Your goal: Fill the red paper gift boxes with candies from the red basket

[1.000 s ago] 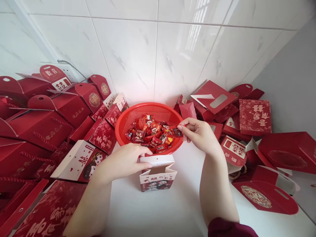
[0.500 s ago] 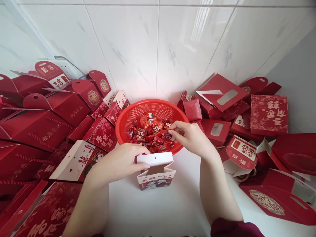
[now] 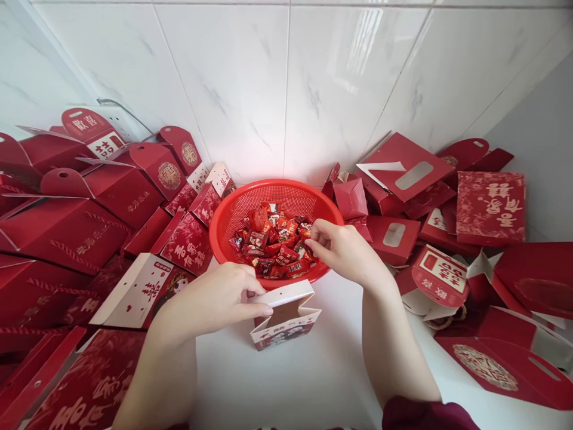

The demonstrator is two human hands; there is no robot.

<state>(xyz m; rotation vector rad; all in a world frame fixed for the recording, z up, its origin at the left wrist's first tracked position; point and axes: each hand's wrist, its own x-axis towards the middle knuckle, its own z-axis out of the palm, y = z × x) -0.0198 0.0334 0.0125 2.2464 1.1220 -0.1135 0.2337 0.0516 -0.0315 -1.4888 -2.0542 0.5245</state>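
Note:
My left hand (image 3: 237, 298) grips the left rim of a small white and red paper gift box (image 3: 289, 331), thumb at the rim and fingers curled behind it. The box's top is open and it tilts slightly on the white surface. Behind it stands a red plastic colander (image 3: 217, 224) holding a heap of wrapped candies (image 3: 280, 242), mostly in red wrappers. Over the colander's right side, my right hand (image 3: 340, 245) has its thumb and fingertips pinched together by the candies. What lies between those fingertips, if anything, cannot be made out.
Red gift boxes (image 3: 120, 191) with rope handles crowd the left side. A white and red box (image 3: 129, 292) lies near my left forearm. More red boxes (image 3: 407, 167) pile up on the right. A tiled wall (image 3: 242, 89) rises behind, with a socket strip (image 3: 123, 124) and cable at left.
My left hand has shifted slightly and the paper box has turned and tilted a little. My right fingers have curled in more over the candies; the red wrapper by them no longer shows there.

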